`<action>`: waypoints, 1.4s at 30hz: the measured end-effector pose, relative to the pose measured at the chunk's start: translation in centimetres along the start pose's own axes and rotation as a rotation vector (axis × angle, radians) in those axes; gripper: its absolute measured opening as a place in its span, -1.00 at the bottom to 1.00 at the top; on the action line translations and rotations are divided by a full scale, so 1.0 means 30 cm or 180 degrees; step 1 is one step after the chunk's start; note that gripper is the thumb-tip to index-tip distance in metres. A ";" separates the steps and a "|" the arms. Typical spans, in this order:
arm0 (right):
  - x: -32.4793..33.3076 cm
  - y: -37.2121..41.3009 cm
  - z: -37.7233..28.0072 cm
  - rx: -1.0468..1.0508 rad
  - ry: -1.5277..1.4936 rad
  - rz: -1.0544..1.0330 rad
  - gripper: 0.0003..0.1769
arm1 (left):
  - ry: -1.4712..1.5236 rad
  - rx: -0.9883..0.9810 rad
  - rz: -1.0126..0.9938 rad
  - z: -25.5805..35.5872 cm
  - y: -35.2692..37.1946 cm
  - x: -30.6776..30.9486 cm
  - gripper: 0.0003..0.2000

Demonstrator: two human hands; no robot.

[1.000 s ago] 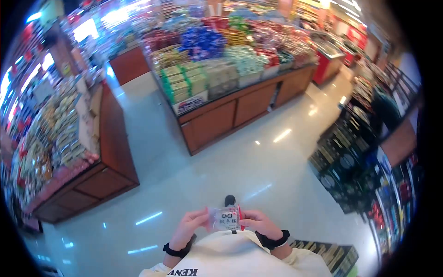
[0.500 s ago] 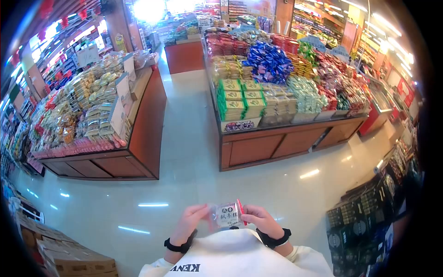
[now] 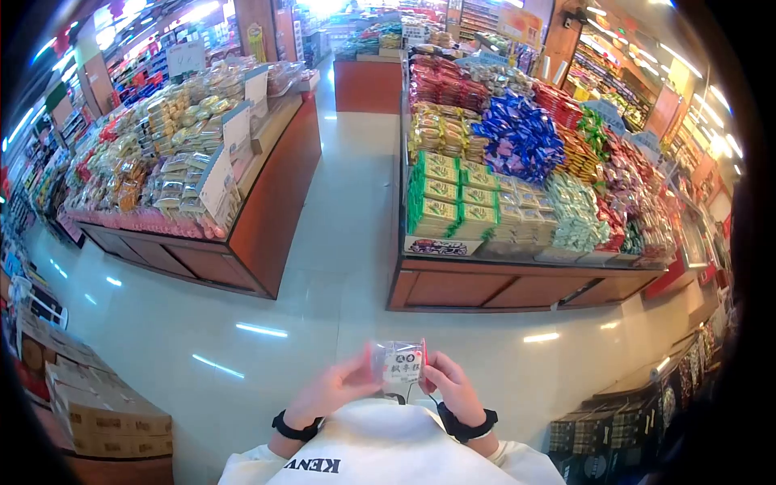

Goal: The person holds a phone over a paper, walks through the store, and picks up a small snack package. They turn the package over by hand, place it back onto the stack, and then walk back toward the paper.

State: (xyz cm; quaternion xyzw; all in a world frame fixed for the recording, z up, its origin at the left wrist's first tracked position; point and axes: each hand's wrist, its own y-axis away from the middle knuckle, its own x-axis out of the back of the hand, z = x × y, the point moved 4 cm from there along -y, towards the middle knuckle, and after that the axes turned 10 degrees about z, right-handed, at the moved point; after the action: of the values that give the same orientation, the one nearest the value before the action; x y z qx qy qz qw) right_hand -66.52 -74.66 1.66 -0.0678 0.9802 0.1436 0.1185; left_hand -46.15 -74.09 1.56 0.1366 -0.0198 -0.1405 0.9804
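A small clear snack packet (image 3: 402, 362) with red ends and black printed characters on a white label is held up in front of my chest. My right hand (image 3: 454, 388) pinches its right end between thumb and fingers. At its left end, the fingers of my left hand (image 3: 343, 383) close on the wrapper, slightly blurred. The packet's label faces me, and its contents are mostly hidden behind the print. Each wrist has a black band.
Ahead on the right stands a wooden display counter (image 3: 453, 288) heaped with wrapped sweets and green-edged packs (image 3: 440, 198). Another counter (image 3: 275, 206) with bagged snacks is on the left. Cardboard boxes (image 3: 121, 422) sit at lower left, dark boxes (image 3: 598, 436) at lower right. Shiny floor (image 3: 339, 210) runs between the counters.
The view has shifted, so the counters appear farther right. The packet is raised slightly and turned a little, still between both hands.
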 end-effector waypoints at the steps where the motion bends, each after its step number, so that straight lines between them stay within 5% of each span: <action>1: 0.004 -0.017 0.005 -0.0048 0.0023 0.0020 -0.84 | 0.0167 0.0047 -0.0009 0.007 -0.011 0.001 -0.48; 15: -0.182 -0.352 0.056 -0.0131 0.0098 -0.0354 -0.77 | 0.1435 0.0059 -0.0081 0.129 -0.184 0.287 -0.41; 24: -0.574 -0.725 -0.012 -0.0330 -0.0133 -0.1554 -0.58 | 0.1400 -0.0409 0.0153 0.210 -0.309 0.734 -0.44; 33: -0.797 -0.964 -0.027 -0.0288 0.0004 -0.1356 -0.54 | 0.1742 -0.0222 0.0366 0.186 -0.385 1.025 -0.43; 36: -0.853 -1.030 -0.028 -0.0266 0.0161 -0.1422 -0.54 | 0.1656 -0.0306 -0.0087 0.167 -0.414 1.075 -0.45; 42: -0.926 -1.183 -0.056 -0.0225 0.0348 -0.1637 -0.55 | 0.1231 -0.0210 0.0585 0.118 -0.516 1.162 -0.66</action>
State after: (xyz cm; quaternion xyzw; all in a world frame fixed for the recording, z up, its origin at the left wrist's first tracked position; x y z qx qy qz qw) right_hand -34.20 -106.12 0.80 -0.3265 0.9300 0.1390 0.0955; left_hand -17.16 -99.09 0.73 0.1265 0.1609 -0.0222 0.9786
